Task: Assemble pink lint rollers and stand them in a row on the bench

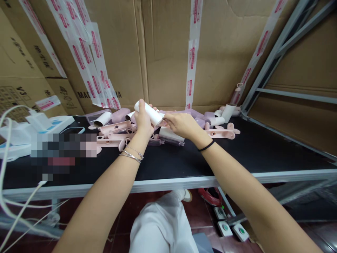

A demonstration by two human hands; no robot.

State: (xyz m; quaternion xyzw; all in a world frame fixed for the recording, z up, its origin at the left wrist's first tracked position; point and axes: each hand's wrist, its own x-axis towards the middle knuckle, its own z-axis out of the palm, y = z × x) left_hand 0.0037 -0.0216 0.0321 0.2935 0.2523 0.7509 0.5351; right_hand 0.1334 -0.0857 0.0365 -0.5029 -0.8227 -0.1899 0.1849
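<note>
A white cylindrical tube [149, 113] is wrapped in the fingers of my left hand [143, 121], held tilted above the black table. At the tube's lower right end, my right hand [181, 123] is closed in a pinch. Whatever lies between those fingertips is too small to make out. Beneath and around both hands are pink plastic shell parts [116, 128], another white tube [168, 134] and translucent purple pieces [196, 114]. More white tubes [228, 112] lie to the right, close to a long pink part [219, 133].
The black table [189, 161] has a metal front edge. At its left are white power strips [59, 123] with a plug and cables, beside a blurred-out patch. Taped cardboard [168, 52] stands behind; a grey metal frame [271, 63] rises at the right. Switch boxes [225, 228] sit below.
</note>
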